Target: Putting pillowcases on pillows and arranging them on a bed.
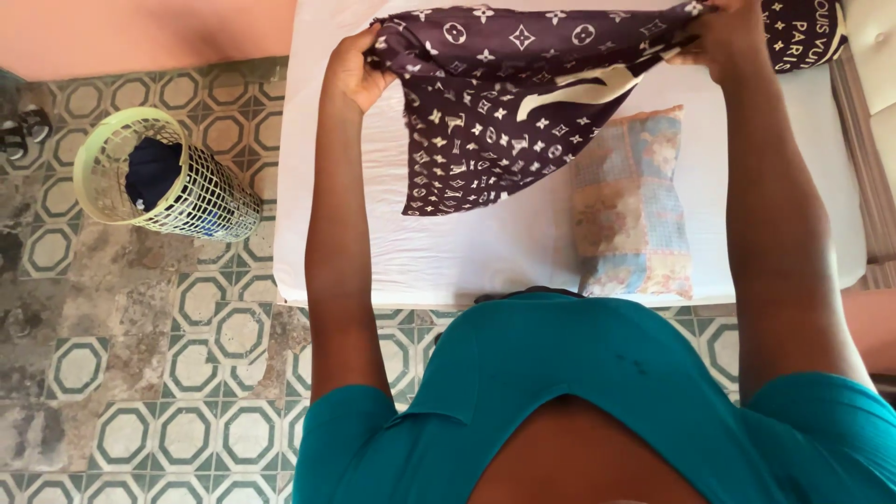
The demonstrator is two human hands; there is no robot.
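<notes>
Both of our hands are clamped on one dark purple patterned cloth (495,112), the left hand (355,67) pinching its left corner and the right hand (723,37) gripping its right corner, arms stretched out so the cloth hangs spread between them above the bed. Under it we see the white mattress (392,252), the largest thing before us, running from the pink wall at the top down to our teal shirt (579,392). Off the bed's left edge lies the tiled floor (168,373), green and white octagons, worn grey in patches. On the mattress, just right of the cloth's hanging point, rests a faded patchwork pillow (630,210), lying lengthwise and not touching the cloth as far as we can tell. Out on the floor, well apart from the bed, a pale green laundry basket (201,201) lies tipped on its side with dark clothing inside. At the top right corner a second dark patterned pillow (803,33) peeks in just beside our right hand.
</notes>
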